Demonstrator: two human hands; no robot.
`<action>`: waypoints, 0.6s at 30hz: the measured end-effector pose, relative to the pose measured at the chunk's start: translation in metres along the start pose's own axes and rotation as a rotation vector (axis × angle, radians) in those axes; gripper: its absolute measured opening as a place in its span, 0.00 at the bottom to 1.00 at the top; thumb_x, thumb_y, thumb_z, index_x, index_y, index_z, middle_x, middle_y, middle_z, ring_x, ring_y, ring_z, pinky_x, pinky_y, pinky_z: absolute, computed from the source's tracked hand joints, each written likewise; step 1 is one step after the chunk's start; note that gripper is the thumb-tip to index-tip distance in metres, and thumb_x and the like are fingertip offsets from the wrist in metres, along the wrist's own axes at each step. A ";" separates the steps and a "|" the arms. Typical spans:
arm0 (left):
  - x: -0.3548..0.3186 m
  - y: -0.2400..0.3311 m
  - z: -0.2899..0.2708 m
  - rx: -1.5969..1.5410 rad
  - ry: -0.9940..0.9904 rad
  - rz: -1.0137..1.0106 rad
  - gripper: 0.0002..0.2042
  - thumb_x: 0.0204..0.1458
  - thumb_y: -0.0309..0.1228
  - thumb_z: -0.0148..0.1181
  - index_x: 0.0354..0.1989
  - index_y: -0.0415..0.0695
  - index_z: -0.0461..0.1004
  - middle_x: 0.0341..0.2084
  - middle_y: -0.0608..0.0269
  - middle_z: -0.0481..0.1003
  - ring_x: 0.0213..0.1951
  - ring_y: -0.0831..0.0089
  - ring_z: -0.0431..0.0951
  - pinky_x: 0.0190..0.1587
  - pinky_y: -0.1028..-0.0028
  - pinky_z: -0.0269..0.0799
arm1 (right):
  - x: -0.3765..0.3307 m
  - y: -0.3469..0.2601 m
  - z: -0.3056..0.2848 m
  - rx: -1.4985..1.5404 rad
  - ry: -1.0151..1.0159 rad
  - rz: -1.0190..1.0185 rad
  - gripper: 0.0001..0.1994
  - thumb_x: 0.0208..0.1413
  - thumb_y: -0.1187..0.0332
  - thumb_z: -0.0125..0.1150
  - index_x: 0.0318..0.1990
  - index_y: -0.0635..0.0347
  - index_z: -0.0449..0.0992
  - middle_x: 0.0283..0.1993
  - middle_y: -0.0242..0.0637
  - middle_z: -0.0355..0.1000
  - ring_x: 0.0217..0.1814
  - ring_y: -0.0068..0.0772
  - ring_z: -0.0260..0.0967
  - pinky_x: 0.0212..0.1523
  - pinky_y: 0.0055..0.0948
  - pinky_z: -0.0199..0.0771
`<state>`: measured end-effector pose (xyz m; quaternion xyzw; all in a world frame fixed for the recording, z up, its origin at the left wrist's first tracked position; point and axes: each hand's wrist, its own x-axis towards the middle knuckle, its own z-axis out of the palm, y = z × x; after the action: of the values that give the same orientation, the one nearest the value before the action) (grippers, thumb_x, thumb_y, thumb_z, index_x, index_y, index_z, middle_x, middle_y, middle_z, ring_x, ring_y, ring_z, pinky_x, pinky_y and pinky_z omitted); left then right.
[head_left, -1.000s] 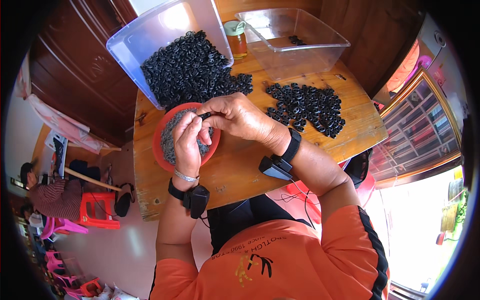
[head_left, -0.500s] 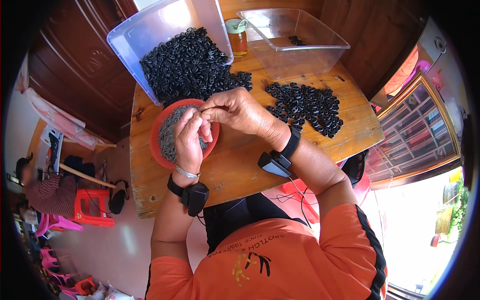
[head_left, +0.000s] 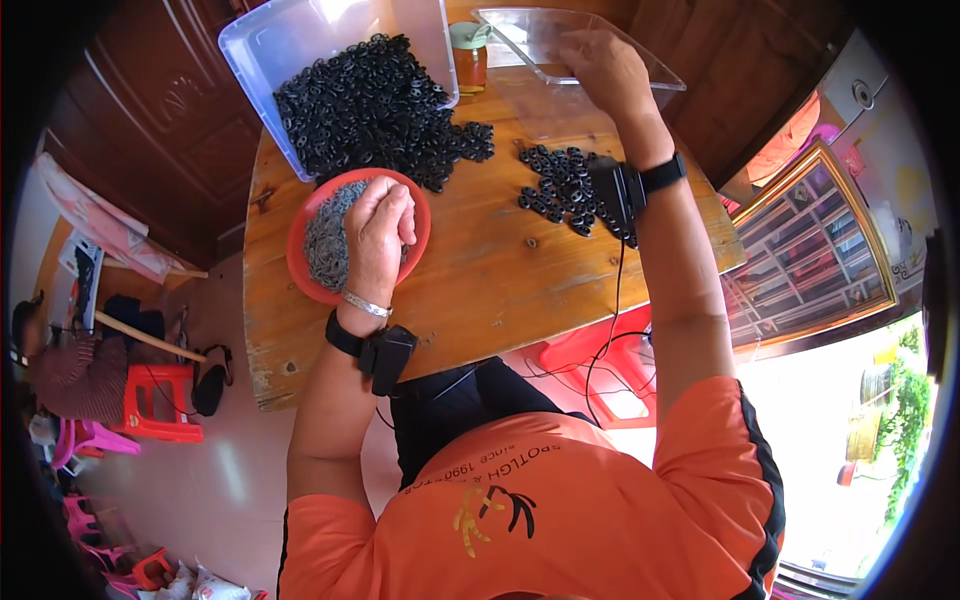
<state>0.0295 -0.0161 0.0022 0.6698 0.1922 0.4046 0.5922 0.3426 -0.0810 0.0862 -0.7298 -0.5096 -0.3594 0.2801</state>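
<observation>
My left hand (head_left: 378, 232) is closed over the red bowl (head_left: 424, 222), its fingers curled in; whatever they may hold is hidden. Small grey metal-looking pieces (head_left: 328, 240) fill that bowl. Over the clear plastic bin (head_left: 540, 105) at the back right reaches my right hand (head_left: 608, 75), its fingertips pointing left and too blurred to read. Beneath my right wrist lies a spread of small black oval parts with holes (head_left: 560, 188). A larger heap of the same black parts (head_left: 365, 120) spills from a tipped translucent tub (head_left: 245, 60) behind the bowl.
A lidded jar of amber liquid (head_left: 468, 68) stands between tub and bin on the wooden table (head_left: 470, 285). A black cable (head_left: 612, 320) hangs from my right wrist device. Red stools (head_left: 165, 400) and a seated person (head_left: 75, 375) are at the left.
My hands were together over the bowl; the right has moved up and right to the clear bin. My left hand stays above the bowl, now closed more tightly. The view has shifted slightly.
</observation>
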 end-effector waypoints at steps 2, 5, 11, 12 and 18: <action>-0.001 -0.002 -0.006 -0.053 -0.008 0.044 0.12 0.58 0.32 0.47 0.21 0.43 0.65 0.13 0.73 0.62 0.16 0.86 0.59 0.19 0.83 0.54 | -0.021 -0.022 -0.008 0.174 -0.220 -0.037 0.12 0.48 0.65 0.60 0.40 0.54 0.79 0.30 0.41 0.75 0.31 0.41 0.73 0.33 0.33 0.72; -0.003 -0.001 -0.004 -0.041 -0.028 0.029 0.12 0.57 0.32 0.48 0.22 0.42 0.66 0.13 0.73 0.63 0.16 0.86 0.59 0.19 0.83 0.55 | -0.062 -0.043 -0.016 0.463 -0.702 -0.105 0.11 0.44 0.66 0.63 0.37 0.55 0.79 0.29 0.39 0.75 0.32 0.41 0.73 0.32 0.32 0.72; -0.003 -0.002 -0.001 -0.008 -0.039 -0.007 0.11 0.56 0.31 0.48 0.23 0.41 0.67 0.13 0.72 0.64 0.16 0.86 0.61 0.19 0.83 0.57 | -0.106 -0.055 -0.004 0.299 -0.894 -0.204 0.08 0.39 0.68 0.63 0.31 0.55 0.79 0.30 0.41 0.75 0.36 0.44 0.73 0.37 0.37 0.71; -0.002 -0.002 0.000 -0.010 -0.040 -0.009 0.11 0.56 0.31 0.48 0.23 0.41 0.67 0.13 0.72 0.64 0.16 0.86 0.61 0.19 0.83 0.57 | -0.108 -0.054 0.000 0.280 -0.881 -0.183 0.08 0.40 0.68 0.62 0.31 0.55 0.79 0.30 0.41 0.75 0.37 0.45 0.73 0.38 0.38 0.71; -0.001 0.000 0.001 0.013 -0.063 -0.024 0.11 0.56 0.31 0.48 0.23 0.40 0.67 0.13 0.72 0.64 0.15 0.86 0.61 0.19 0.83 0.57 | -0.108 -0.054 0.014 0.261 -0.853 -0.152 0.09 0.44 0.68 0.59 0.34 0.58 0.78 0.31 0.42 0.75 0.35 0.43 0.73 0.38 0.37 0.70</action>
<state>0.0294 -0.0171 0.0019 0.6836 0.1842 0.3749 0.5985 0.2704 -0.1116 -0.0072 -0.7320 -0.6724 0.0210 0.1076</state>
